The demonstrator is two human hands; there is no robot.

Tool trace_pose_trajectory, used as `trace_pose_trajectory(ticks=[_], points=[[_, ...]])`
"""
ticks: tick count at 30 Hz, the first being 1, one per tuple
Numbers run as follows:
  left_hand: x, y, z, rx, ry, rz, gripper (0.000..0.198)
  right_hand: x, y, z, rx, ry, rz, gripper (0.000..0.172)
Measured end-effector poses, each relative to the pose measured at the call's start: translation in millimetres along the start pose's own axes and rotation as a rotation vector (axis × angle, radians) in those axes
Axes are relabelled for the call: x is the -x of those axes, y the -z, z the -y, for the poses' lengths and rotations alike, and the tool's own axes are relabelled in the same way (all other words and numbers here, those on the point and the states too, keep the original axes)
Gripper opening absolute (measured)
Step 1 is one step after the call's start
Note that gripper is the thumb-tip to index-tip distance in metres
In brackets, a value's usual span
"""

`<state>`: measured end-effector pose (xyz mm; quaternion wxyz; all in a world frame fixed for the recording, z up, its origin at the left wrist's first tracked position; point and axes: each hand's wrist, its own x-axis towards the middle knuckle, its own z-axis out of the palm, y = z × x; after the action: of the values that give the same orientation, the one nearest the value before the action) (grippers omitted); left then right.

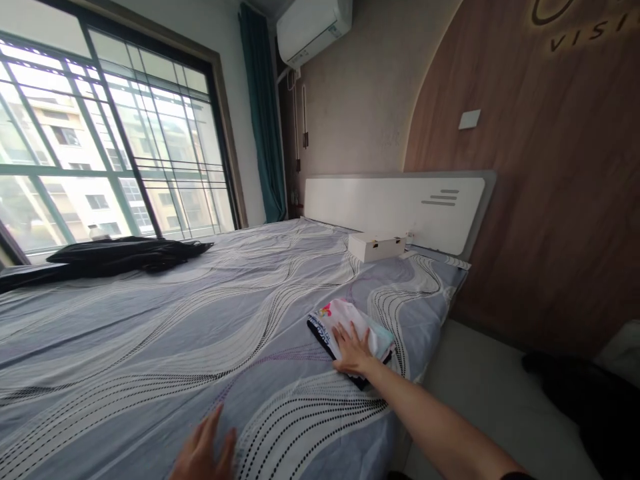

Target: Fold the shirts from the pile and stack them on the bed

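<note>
The folded cloth bundle (341,312) lay on the bed sheet (200,320), directly beneath the fingers (344,335) of the right hand (355,351). Those fingers were fanned apart and rested flat on its pale upper layer, with the thumb splayed out to the left. The bundle's long axis seemed to run slantwise, from a corner up and left of the fingertips to one down and right of the palm. Its dark, lettered edge faced left and toward the person, while a bright printed patch showed just beyond the fingertips and a mint-coloured part lay to their right. Well to the left and nearer the person, the left hand (204,452) was apart from the bundle, its fingers loosely separated. Beyond the right fingers, a white box (369,248) stood near the headboard (370,200); far beyond the left fingers, black fabric (130,253) lay near the window (125,133)
</note>
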<state>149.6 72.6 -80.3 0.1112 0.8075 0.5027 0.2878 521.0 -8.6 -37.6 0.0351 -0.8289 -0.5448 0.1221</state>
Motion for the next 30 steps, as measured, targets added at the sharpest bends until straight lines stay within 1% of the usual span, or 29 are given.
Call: trace_pose_trajectory(ticks=[2,4,5,6,8,9,11,13,15,17,18,19,21,22,23,25,27,28,29,30], points=[[-28,-39.0,-59,0.160,-0.105,0.155,0.061,3,7,-1,-0.031,0.025,0.039,0.086],[-48,-75.6,-111,0.289,-0.190,0.257,0.062,7,13,-2,-0.055,0.035,0.055,0.078],[-56,-91.8,-131,0.342,-0.216,0.287,0.063,10,14,-2,-0.058,0.041,0.047,0.076],[-62,-106.0,-147,0.382,-0.230,0.301,0.063,14,13,-2,-0.049,0.047,0.026,0.075],[-69,-127.8,-166,0.394,-0.253,0.305,0.061,23,5,1,-0.006,0.067,-0.035,0.076],[-70,-135.3,-170,0.368,-0.276,0.308,0.059,28,-1,3,0.025,0.081,-0.061,0.077],[-70,-144.2,-172,0.285,-0.338,0.324,0.053,37,-11,8,0.087,0.096,-0.077,0.077],[-68,-147.4,-173,0.211,-0.375,0.327,0.051,40,-11,14,0.115,0.086,-0.023,0.076],[-66,-148.5,-175,0.161,-0.374,0.290,0.050,32,1,19,0.094,0.054,0.076,0.072],[-63,-149.8,-179,0.117,-0.372,0.231,0.050,11,19,22,0.055,0.033,0.145,0.063],[-61,-150.5,-181,0.098,-0.374,0.202,0.051,-2,27,22,0.037,0.032,0.131,0.058],[-60,-151.2,-183,0.078,-0.374,0.175,0.052,-17,33,21,0.022,0.046,0.086,0.054],[-57,-151.8,-185,0.033,-0.383,0.144,0.055,-48,38,16,0.005,0.107,-0.017,0.055],[-56,-151.7,-185,0.009,-0.391,0.142,0.055,-62,38,12,-0.001,0.124,-0.046,0.057],[-56,-151.3,-185,-0.011,-0.397,0.149,0.054,-74,37,8,-0.004,0.114,-0.056,0.058],[-56,-150.3,-184,-0.031,-0.399,0.178,0.053,-92,34,-1,-0.005,0.010,-0.040,0.060],[-58,-149.2,-183,-0.026,-0.383,0.213,0.055,-101,33,-7,-0.008,-0.142,-0.062,0.061],[-59,-148.8,-183,-0.022,-0.374,0.233,0.056,-100,32,-8,-0.005,-0.187,-0.101,0.062],[-60,-148.6,-183,-0.017,-0.365,0.252,0.057,-97,31,-10,0.004,-0.188,-0.148,0.062],[-61,-148.6,-183,-0.013,-0.355,0.269,0.059,-91,28,-11,0.018,-0.156,-0.186,0.063]])
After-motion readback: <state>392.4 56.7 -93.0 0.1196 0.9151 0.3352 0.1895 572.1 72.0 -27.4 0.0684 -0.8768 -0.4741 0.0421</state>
